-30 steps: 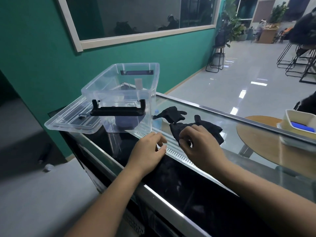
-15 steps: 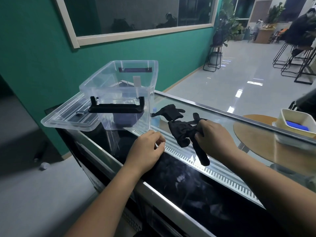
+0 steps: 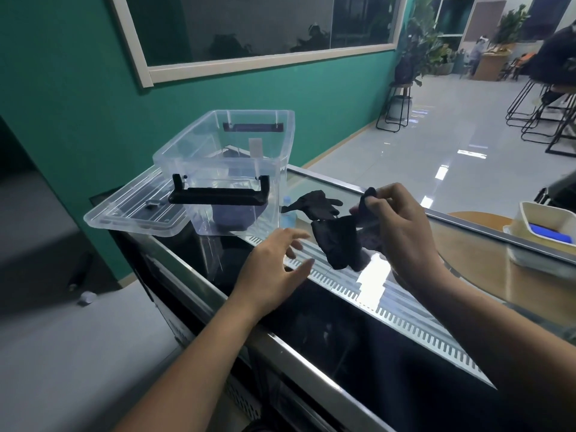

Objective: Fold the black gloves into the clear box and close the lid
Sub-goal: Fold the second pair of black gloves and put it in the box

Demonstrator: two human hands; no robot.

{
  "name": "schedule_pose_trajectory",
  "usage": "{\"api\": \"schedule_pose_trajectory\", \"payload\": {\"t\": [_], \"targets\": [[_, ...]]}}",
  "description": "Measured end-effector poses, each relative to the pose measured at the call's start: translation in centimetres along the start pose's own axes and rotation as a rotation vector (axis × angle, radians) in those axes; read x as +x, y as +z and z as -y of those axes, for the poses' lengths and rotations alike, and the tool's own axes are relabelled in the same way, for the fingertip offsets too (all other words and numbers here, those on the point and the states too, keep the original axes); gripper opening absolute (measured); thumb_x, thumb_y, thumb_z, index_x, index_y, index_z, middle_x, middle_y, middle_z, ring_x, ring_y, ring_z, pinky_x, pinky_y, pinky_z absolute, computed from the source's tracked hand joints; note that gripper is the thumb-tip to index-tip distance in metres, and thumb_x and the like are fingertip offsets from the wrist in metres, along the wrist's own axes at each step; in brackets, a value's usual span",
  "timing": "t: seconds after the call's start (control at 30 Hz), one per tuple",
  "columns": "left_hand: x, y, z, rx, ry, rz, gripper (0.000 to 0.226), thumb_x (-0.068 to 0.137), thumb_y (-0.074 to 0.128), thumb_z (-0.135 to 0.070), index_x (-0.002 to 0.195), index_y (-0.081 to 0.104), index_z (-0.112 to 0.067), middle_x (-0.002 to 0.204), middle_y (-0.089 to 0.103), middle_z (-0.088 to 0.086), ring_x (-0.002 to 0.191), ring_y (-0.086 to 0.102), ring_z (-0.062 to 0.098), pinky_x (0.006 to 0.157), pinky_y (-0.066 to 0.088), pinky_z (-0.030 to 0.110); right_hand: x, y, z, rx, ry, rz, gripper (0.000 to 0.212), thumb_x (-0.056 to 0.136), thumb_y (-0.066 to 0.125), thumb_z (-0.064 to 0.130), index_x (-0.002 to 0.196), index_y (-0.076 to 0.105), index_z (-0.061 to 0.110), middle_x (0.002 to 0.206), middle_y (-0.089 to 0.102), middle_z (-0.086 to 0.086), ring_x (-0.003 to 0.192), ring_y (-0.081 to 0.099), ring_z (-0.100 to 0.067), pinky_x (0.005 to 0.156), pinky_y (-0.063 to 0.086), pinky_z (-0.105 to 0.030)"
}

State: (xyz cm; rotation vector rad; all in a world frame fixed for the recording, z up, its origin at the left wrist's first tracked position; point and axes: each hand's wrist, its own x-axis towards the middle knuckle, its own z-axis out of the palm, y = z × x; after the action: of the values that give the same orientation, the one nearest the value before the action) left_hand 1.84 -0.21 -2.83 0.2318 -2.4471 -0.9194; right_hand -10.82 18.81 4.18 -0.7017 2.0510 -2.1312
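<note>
**Getting the first glove flat before the fold**

The right hand (image 3: 402, 232) has its grip pinched on one black glove (image 3: 336, 244), thumb and fingertips clamped on an upper edge. The glove hangs crumpled in the air above the tabletop (image 3: 343, 325), touching nothing else. The left hand (image 3: 271, 275) is released, with fingers spread and holding nothing. It is reaching towards the dangling lower end and sits just beside it, not yet touching.

The second glove (image 3: 316, 204) lies loose on the glass, near the clear box (image 3: 282, 138). The box stands open, its black handle (image 3: 218, 196) facing the person. The lid (image 3: 131, 215) lies flat beside it on the left.

The step in hand looks like straightening this glove for folding. To do it well, the left hand probably needs to catch the free lower edge and draw it taut against the right. The bunched fabric would then open flat before being doubled over. The material looks thin and limp, so a fold made in the air may slip. Laying it on the tabletop to crease it seems safer. Both gloves remain outside the box, so most of the task is ahead.
</note>
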Motion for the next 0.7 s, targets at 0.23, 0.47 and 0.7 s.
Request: {"api": "schedule_pose_trajectory", "payload": {"t": [0.23, 0.47, 0.7], "targets": [[-0.3, -0.5, -1.4, -0.032, -0.071, 0.08, 0.087, 0.073, 0.096, -0.053, 0.145, 0.048, -0.045, 0.128, 0.047, -0.037, 0.116, 0.049, -0.022, 0.09, 0.045, 0.015, -1.3, 1.4, 0.0, 0.353, 0.208, 0.119, 0.018, 0.108, 0.05, 0.004, 0.092, 0.058, 0.008, 0.086, 0.075, -0.017, 0.087, 0.066, -0.037, 0.077, 0.048, -0.048], [0.0, -1.5, -1.1, -0.248, -0.077, 0.176, 0.07, 0.08, 0.097, -0.031, 0.14, 0.065, -0.046, 0.142, 0.06, -0.025, 0.135, 0.056, -0.001, 0.115, 0.047, 0.034, -0.9, 1.7, -1.7, 0.521, 0.371, 0.261, 0.019, 0.106, 0.052, 0.011, 0.09, 0.061, 0.012, 0.101, 0.072, -0.02, 0.088, 0.068, -0.031, 0.07, 0.048, -0.036], [-0.9, -1.7, -0.6, -0.557, -0.247, 0.065, 0.014, 0.091, 0.087, -0.011, 0.102, 0.082, -0.019, 0.093, 0.081, -0.003, 0.086, 0.077, 0.015, 0.081, 0.059, 0.024, -0.3, 1.4, -3.2, 0.521, 0.38, 0.221, 0.011, 0.107, 0.056, 0.01, 0.098, 0.062, 0.009, 0.098, 0.075, -0.017, 0.087, 0.068, -0.028, 0.074, 0.053, -0.035]]}}
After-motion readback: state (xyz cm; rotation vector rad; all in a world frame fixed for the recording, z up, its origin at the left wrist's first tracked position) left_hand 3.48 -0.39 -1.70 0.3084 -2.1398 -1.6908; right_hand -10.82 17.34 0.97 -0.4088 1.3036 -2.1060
